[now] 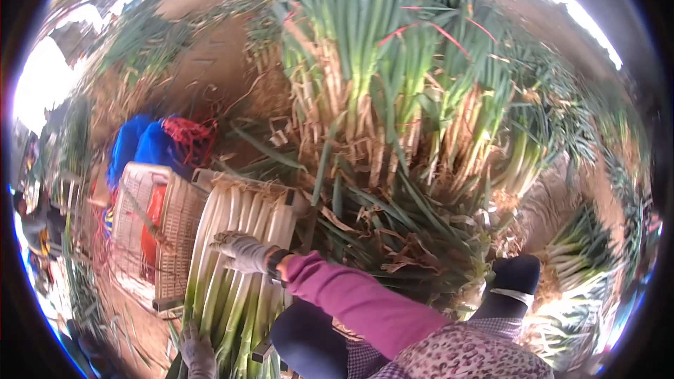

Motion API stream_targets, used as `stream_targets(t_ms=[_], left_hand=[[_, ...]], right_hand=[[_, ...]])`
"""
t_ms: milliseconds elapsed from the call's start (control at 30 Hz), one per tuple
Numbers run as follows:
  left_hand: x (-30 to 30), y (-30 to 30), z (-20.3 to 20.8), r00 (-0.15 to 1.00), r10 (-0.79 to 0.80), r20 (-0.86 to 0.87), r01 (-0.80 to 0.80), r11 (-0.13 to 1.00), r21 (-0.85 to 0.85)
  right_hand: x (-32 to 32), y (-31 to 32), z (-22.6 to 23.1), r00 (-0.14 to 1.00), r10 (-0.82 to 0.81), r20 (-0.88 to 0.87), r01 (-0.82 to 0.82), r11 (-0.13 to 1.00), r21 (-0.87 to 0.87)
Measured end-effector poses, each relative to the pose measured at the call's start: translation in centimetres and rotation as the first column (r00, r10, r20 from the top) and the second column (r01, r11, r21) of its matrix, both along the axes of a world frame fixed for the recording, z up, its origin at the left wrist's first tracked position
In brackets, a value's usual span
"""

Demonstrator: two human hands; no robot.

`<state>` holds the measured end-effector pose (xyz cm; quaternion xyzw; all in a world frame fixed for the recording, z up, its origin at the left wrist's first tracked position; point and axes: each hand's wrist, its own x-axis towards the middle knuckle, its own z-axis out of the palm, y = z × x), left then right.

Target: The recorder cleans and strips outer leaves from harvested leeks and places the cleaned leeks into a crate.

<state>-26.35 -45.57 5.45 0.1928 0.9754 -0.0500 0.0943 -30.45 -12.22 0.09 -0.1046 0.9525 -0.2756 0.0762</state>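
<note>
A row of long leeks (235,214) lies side by side on a low stand, white root ends away from me and green leaves toward me. Across the white stalks reaches my right hand (244,251), in a pale glove, its fingers bent and closed over a leek. Lower down, by the green part at the left edge of the row, my gloved left hand (198,355) rests with its fingers laid out along the stalks. The lower part of that hand is cut off by the picture's edge.
A pale plastic crate (184,214) holding something red stands left of the stand. Behind it are a blue bundle (144,144) and red ties (189,139). Upright leek bundles (393,77) fill the far side, with loose leaves (393,228) before them. More leeks (579,253) lie at right.
</note>
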Motion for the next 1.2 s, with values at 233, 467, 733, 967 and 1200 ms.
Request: stream_targets(t_ms=[233,467,733,967,1200], left_hand=[[4.5,19.1,13.2,0.984,-0.172,0.047,0.108,0.783,0.612],[10.7,39.4,5.3,0.630,-0.758,0.171,0.278,0.425,0.861],[11.6,42.4,4.3,0.603,-0.718,0.348,0.241,0.580,0.779],[10.4,42.2,3.5,0.631,-0.677,0.378,0.117,0.565,0.817],[9.1,41.1,3.9,0.608,-0.647,0.460,0.029,0.597,0.802]], right_hand=[[15.2,18.2,-3.1,0.712,-0.692,-0.119,0.528,0.639,-0.559],[31.9,21.7,-14.4,0.931,-0.276,0.240,0.224,0.949,0.222],[14.9,35.2,-15.4,0.635,-0.751,0.182,0.766,0.582,-0.271],[2.0,36.8,-16.0,0.369,-0.900,0.231,0.925,0.332,-0.184],[1.4,34.2,-18.7,0.100,-0.962,0.254,0.995,0.089,-0.052]])
